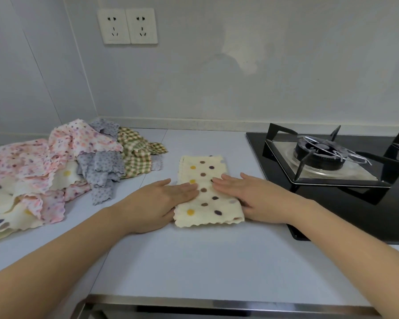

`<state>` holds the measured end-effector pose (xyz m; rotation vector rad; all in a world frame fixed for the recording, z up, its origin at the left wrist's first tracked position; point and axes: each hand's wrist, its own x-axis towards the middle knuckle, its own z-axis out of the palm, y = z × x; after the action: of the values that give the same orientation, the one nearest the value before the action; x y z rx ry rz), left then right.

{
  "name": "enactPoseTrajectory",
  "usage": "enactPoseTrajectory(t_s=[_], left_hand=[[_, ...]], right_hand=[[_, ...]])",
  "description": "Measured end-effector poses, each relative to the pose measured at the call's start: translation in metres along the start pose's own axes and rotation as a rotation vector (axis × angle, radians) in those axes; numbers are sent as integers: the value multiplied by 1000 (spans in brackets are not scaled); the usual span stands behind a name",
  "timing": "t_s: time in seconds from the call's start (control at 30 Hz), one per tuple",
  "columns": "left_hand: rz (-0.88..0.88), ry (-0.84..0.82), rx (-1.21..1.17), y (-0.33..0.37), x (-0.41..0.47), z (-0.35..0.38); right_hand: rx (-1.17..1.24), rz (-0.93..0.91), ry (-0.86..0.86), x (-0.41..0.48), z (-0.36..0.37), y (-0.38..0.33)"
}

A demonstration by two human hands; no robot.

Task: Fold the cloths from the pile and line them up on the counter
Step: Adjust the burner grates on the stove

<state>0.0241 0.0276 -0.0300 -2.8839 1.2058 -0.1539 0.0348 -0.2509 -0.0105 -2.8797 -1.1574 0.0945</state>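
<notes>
Folded cloth [205,192]: cream with coloured dots, it lay as a narrow strip mid-desk, its long axis running away from the person, apart from the pile.
Left hand [161,199]: flat, fingers straight, it pressed the strip's left side, holding nothing.
Right hand [247,196]: likewise flat and unclenched on the right side, fingertips near the left hand's but not touching.
Purpose of pressing: probably to flatten the layers and set the crease.
Pile [55,169]: unfolded pink, grey, checked and cream cloths were heaped at the left, leaving working space.
Desk [194,261]: pale surface carrying everything.
Gas hob [332,157]: just right of the strip.
Step judged: smoothing before a further fold.
</notes>
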Motion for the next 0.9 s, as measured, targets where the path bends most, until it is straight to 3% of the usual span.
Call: enactPoseTrajectory(t_s=[0.17, 0.23, 0.33, 0.43, 0.67, 0.9], left_hand=[[-16, -89, -35, 9, -1, -7], [-158, -31, -241, 10, 3, -8], [-453, 177, -555, 12, 26, -24], [-725, 268, -704, 6, 56, -34], [-1085, 186, -486, 8, 93, -25], [-1099, 188, -170, 22, 94, -12]], right_hand=[[-17, -47, -29, -6, 8, 2], [175, 25, 21, -3, 6, 3], [594, 228, 291, 8, -6, -2], [671, 495, 364, 36, -17, -3], [408, 852, 248, 80, -16, -6], [189, 930, 311, 87, -7, -12]])
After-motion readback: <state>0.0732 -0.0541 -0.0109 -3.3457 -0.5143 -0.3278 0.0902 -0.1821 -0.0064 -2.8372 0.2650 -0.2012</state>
